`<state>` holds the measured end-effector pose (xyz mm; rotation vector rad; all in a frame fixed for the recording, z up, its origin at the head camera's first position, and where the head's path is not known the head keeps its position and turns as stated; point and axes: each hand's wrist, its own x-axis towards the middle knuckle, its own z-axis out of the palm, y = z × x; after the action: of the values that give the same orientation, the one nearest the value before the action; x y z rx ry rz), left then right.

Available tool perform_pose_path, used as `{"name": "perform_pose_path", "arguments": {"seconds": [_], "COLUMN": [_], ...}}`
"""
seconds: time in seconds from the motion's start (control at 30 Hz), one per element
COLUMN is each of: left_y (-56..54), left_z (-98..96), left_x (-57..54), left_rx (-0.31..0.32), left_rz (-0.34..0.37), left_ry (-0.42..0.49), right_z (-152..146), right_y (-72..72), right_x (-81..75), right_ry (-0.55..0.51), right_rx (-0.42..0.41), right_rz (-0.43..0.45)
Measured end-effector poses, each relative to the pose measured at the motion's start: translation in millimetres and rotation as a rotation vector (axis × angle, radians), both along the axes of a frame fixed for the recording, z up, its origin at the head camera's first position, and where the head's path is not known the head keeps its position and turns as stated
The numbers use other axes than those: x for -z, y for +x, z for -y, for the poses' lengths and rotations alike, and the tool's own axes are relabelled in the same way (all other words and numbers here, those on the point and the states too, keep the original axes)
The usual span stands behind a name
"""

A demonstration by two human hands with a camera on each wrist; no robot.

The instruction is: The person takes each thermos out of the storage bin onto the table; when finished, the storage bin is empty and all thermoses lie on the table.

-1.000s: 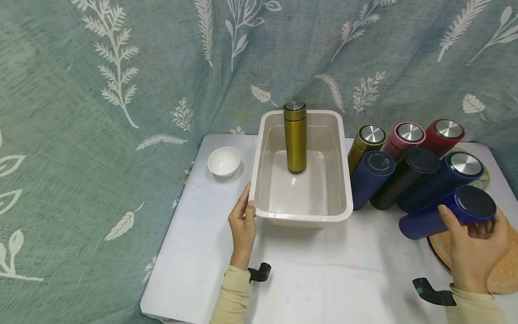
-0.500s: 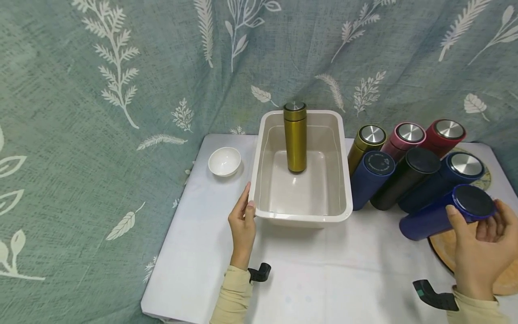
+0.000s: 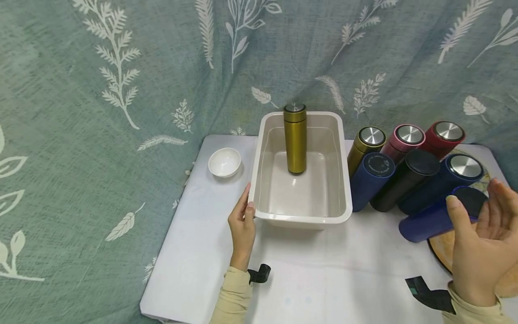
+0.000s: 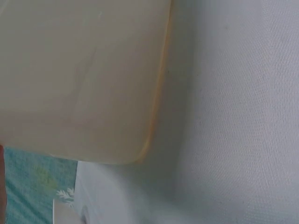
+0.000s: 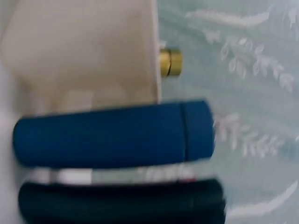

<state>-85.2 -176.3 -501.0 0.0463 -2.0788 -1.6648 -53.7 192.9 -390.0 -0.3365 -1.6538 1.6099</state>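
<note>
Blue flask lies tilted on table, right front, base toward tub, lid end at right hand. Right grip: fingers straight, apart, lid-side; contact probably just thumb, view unclear. Left hand flat against tub near corner. Farther back: gold flask upright inside tub.

Soft even light, faint shadows under the cream plastic tub, head view sharp, both wrist views blurred.
</note>
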Motion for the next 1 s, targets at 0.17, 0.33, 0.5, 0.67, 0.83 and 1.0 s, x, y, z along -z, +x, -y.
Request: {"name": "perform_pose_path", "arguments": {"seconds": [0.17, 0.33, 0.5, 0.67, 0.83, 1.0], "left_y": [0.3, 0.7, 0.8, 0.7, 1.0, 0.4], "left_z": [1.1, 1.5, 1.9, 2.2, 1.5, 0.9], "left_x": [1.0, 1.1, 1.1, 1.7, 1.5, 0.2], "left_rx": [0.012, 0.009, 0.009, 0.008, 0.001, 0.001], "left_rz": [-0.012, -0.008, -0.006, -0.008, 0.007, 0.023], "left_ry": [0.004, -0.002, -0.002, 0.000, 0.004, 0.003], "right_z": [16, 33, 48, 63, 77, 91], "right_y": [-10.5, -21.8, -32.1, -45.1, -60.8, -75.7], "right_x": [-5.5, -11.0, -19.9, -28.8, -34.5, -38.4], "right_ry": [0.065, 0.046, -0.013, 0.027, 0.102, 0.178], "right_rx": [-0.101, -0.232, -0.393, -0.449, -0.475, -0.466], "right_rz": [-0.078, -0.117, -0.175, -0.172, -0.142, -0.087]}}
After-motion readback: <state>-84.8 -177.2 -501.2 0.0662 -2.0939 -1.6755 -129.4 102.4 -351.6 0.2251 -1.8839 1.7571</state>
